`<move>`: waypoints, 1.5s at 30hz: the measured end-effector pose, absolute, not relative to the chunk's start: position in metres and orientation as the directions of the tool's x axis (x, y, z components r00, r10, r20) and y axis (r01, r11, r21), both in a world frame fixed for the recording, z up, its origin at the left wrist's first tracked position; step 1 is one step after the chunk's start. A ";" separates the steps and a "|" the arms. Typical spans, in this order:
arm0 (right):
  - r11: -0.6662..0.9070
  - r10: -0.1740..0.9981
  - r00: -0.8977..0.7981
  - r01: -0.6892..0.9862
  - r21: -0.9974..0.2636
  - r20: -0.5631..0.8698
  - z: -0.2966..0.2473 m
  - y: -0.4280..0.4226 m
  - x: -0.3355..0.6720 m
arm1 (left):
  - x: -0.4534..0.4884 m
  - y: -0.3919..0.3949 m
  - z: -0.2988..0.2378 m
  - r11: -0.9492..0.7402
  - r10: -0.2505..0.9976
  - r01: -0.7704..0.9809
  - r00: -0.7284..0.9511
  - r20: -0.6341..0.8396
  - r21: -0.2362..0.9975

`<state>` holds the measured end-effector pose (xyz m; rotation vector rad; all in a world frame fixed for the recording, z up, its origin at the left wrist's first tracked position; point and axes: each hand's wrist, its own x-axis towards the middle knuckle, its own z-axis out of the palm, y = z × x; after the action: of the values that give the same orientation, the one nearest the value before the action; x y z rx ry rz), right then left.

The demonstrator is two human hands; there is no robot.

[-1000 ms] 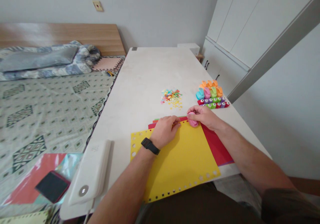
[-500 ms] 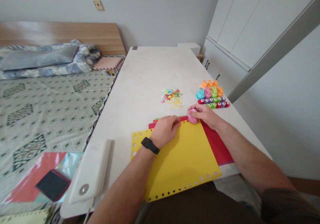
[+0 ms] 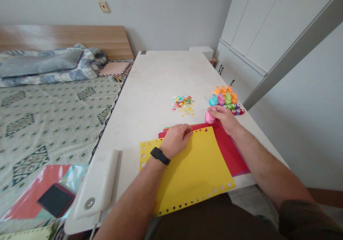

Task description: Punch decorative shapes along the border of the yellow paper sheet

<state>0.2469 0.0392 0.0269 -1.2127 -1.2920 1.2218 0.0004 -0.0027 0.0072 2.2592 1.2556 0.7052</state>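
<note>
Holding a small rounded pink plastic punch (image 3: 210, 115), the right hand (image 3: 225, 119) has its grip closed around it just beyond the far right corner of a yellow paper sheet (image 3: 198, 165) with holes along its edges. The left hand (image 3: 176, 138), below a black wristwatch (image 3: 160, 155), rests on that sheet's far edge; whether its grip pinches the paper, I cannot tell. A red sheet (image 3: 232, 154) lies partly underneath. Multicoloured paper cutouts (image 3: 183, 102) are scattered farther off on the white surface (image 3: 166, 72), left of orange plastic punches (image 3: 223, 90).
</note>
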 end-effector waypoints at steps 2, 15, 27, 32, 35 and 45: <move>0.011 0.998 -0.057 0.043 -0.999 0.008 0.026 0.039 0.247 | 0.000 -0.003 0.007 -0.479 0.866 0.630 0.456 0.208 0.611; -0.063 0.982 -0.171 0.093 -0.994 -0.079 0.029 0.037 0.250 | 0.000 -0.001 0.010 -0.493 0.848 0.626 0.501 0.173 0.605; 0.067 0.995 -0.079 0.081 -0.994 0.061 0.028 0.037 0.236 | 0.002 -0.002 0.008 -0.503 0.845 0.635 0.503 0.181 0.586; 0.034 0.999 -0.033 0.071 -0.997 0.032 0.027 0.039 0.244 | 0.002 -0.003 0.007 -0.513 0.843 0.646 0.503 0.191 0.565; 0.053 0.998 -0.024 0.046 -0.998 0.052 0.024 0.041 0.246 | 0.001 -0.002 0.006 -0.518 0.841 0.647 0.506 0.193 0.560; 0.041 0.999 -0.003 0.036 -0.999 0.041 0.019 0.044 0.244 | -0.001 -0.003 0.002 -0.528 0.836 0.644 0.510 0.203 0.554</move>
<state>0.2444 0.0444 0.0191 -1.2045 -1.2560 1.1632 -0.0006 -0.0026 0.0019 2.3460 1.2198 0.6370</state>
